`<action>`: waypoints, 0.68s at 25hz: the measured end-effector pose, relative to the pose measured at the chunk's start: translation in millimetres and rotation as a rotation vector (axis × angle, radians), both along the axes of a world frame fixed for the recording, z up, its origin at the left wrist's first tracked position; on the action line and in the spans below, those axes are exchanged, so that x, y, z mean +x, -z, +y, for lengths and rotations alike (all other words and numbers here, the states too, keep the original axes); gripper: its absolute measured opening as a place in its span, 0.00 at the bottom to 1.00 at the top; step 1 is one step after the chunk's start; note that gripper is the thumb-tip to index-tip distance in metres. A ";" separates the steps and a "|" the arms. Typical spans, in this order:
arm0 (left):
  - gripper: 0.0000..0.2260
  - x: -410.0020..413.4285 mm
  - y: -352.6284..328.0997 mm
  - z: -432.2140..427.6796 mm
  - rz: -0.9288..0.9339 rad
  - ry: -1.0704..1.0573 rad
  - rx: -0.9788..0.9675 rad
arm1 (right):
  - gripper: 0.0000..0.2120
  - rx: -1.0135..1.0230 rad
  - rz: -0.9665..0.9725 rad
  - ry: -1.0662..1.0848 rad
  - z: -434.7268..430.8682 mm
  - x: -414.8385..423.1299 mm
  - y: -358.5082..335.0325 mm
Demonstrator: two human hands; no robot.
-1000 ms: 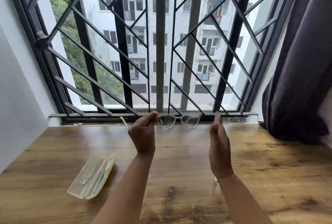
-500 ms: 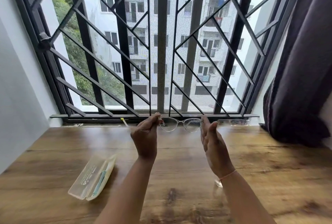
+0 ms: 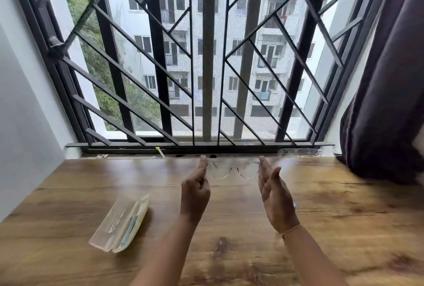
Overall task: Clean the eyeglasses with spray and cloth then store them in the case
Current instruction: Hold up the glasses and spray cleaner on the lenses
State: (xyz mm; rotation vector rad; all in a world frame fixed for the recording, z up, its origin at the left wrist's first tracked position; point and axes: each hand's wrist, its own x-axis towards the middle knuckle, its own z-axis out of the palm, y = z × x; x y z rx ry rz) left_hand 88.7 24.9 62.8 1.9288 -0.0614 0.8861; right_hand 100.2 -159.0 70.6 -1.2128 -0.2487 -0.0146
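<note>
Clear-framed eyeglasses [image 3: 232, 169] are held up over the wooden table [image 3: 332, 228], lenses facing me, near the window sill. My left hand [image 3: 195, 191] pinches the frame's left end, its other fingers curled. My right hand [image 3: 274, 196] is flat with straight fingers, palm turned inward, and its fingertips touch the frame's right end. A translucent pale-yellow case [image 3: 120, 226] lies on the table at the left, slightly ajar, with a blue-green cloth showing inside. A small bluish object [image 3: 294, 205] peeks out beside my right wrist; I cannot tell what it is.
A barred window [image 3: 206, 67] closes off the far side of the table. A dark curtain [image 3: 385, 102] hangs at the right and bunches onto the table corner. A white wall [image 3: 23, 113] borders the left. A small yellow-tipped stick [image 3: 160, 151] lies on the sill.
My right hand has moved left from beside the glasses until its fingertips meet the frame's right end. The left hand keeps its pinch on the frame.
</note>
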 end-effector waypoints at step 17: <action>0.23 -32.2 79.7 11.1 0.348 0.212 0.158 | 0.14 0.106 0.269 0.038 -5.4 -20.5 97.4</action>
